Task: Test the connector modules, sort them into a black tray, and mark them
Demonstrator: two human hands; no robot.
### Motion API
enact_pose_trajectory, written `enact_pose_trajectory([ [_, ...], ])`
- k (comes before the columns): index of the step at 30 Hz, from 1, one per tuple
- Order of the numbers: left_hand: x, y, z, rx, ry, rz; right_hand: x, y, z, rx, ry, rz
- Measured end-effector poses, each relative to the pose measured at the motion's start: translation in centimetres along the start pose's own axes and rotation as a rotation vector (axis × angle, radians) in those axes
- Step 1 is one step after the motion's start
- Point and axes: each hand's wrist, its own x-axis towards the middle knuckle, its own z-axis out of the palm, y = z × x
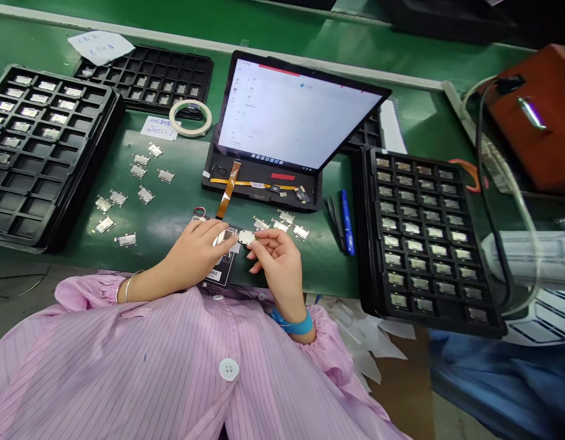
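My right hand (277,260) pinches a small silver metal part (246,238) between thumb and fingertips, just above a small black board (222,269) at the table's near edge. My left hand (197,250) rests on that board with fingers curled, pressing its top; its fingertips almost touch the silver part. An orange flex cable (228,190) runs from the board up to an opened tablet (291,116) whose lit screen is propped up over its black base.
Several loose silver parts (126,195) lie left of my hands, and a few more parts (287,223) lie to the right. Black trays stand at left (44,201), back (145,76) and right (429,311). Tape roll (191,117), blue pen (347,223), tweezers (334,217), an orange device (534,116) with cables.
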Motion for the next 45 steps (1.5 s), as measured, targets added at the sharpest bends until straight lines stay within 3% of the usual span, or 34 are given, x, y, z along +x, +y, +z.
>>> enact_pose_trajectory([
  [4,0.8,0.1,-0.8,0.007,-0.063,0.014,0.0,0.2,0.0,0.006,-0.005,-0.009],
  [7,2.5,0.6,-1.2,-0.084,-0.12,-0.075,0.0,0.2,0.0,0.018,0.002,-0.021],
  [13,5.0,1.7,-0.6,-0.132,-0.189,-0.129,-0.1,0.3,-0.1,0.035,-0.003,-0.031],
  [21,4.8,1.6,-0.2,-0.135,-0.16,-0.096,0.6,0.6,-0.2,0.035,-0.069,-0.021],
  [29,4.7,1.6,0.0,-0.164,-0.135,-0.132,0.4,1.1,0.0,0.008,-0.048,-0.049],
  [31,4.7,1.6,0.0,-0.174,-0.13,-0.138,0.1,1.3,0.0,-0.007,-0.019,-0.08],
  [34,4.6,1.4,0.0,-0.199,-0.127,-0.152,-0.8,1.0,0.1,-0.076,0.076,-0.239],
  [36,4.6,1.4,0.0,-0.229,-0.127,-0.163,-1.7,0.6,0.1,-0.14,0.015,-0.342],
  [40,4.6,1.2,0.0,-0.269,-0.118,-0.198,-2.8,0.2,0.0,-0.22,-0.283,-0.396],
  [45,4.6,1.1,0.0,-0.293,-0.123,-0.188,-3.0,0.4,-0.1,-0.28,-0.377,-0.511],
])
